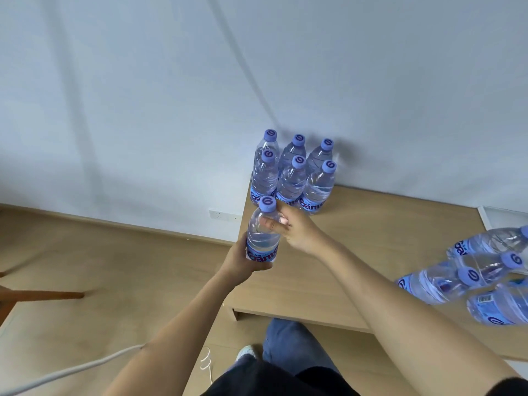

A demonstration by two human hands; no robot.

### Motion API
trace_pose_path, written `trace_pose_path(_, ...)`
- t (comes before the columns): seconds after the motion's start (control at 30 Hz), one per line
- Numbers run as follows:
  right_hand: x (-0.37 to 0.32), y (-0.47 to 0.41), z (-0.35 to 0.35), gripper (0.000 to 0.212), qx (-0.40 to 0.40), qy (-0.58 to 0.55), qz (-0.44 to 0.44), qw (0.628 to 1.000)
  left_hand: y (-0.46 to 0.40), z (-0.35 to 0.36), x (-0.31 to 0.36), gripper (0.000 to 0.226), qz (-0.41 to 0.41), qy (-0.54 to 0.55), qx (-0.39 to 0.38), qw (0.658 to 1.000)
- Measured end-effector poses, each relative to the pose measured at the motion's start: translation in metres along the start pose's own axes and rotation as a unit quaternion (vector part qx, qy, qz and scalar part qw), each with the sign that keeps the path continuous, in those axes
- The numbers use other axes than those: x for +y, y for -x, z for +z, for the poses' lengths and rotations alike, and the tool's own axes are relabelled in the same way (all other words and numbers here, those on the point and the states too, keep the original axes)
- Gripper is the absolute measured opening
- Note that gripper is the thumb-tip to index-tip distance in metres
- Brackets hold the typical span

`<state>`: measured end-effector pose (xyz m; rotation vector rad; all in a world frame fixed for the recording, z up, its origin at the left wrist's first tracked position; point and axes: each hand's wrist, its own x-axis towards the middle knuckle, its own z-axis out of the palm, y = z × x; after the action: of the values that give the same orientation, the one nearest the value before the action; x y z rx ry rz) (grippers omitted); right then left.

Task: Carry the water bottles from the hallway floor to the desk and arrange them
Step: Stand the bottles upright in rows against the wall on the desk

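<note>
- Head view: left hand [241,260] grips the base of a water bottle [262,235]; right hand [295,228] grips its shoulder under the cap.
- Held upright at the desk's [371,238] left edge.
- Six standing bottles [291,172] at 12 o'clock, against the wall.
- Lying bottles [471,275] at 3 o'clock.

Room corner — pale wall [143,95] over light wood floor [100,267].
A wall socket [224,215] sits low on the wall; a white cable [71,370] crosses the floor.
</note>
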<state>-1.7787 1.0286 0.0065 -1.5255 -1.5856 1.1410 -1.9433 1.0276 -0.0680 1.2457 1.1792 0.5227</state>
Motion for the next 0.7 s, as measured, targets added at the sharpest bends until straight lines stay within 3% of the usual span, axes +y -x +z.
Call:
trace_pose_path(0.17,0.014,-0.004,0.009,0.017,0.003,0.031,0.001,1.000,-0.020,0.000,-0.017,0.074,-0.002,-0.025,0.040,0.999)
trace_pose_path(0.33,0.025,-0.011,0.014,0.040,0.015,0.062,-0.017,0.998,-0.034,0.003,-0.023,0.075,-0.005,-0.026,0.069,0.997)
trace_pose_path(0.7,0.028,-0.049,-0.004,0.048,0.042,0.095,-0.024,0.994,-0.084,0.002,-0.005,0.071,0.019,-0.004,0.072,0.997)
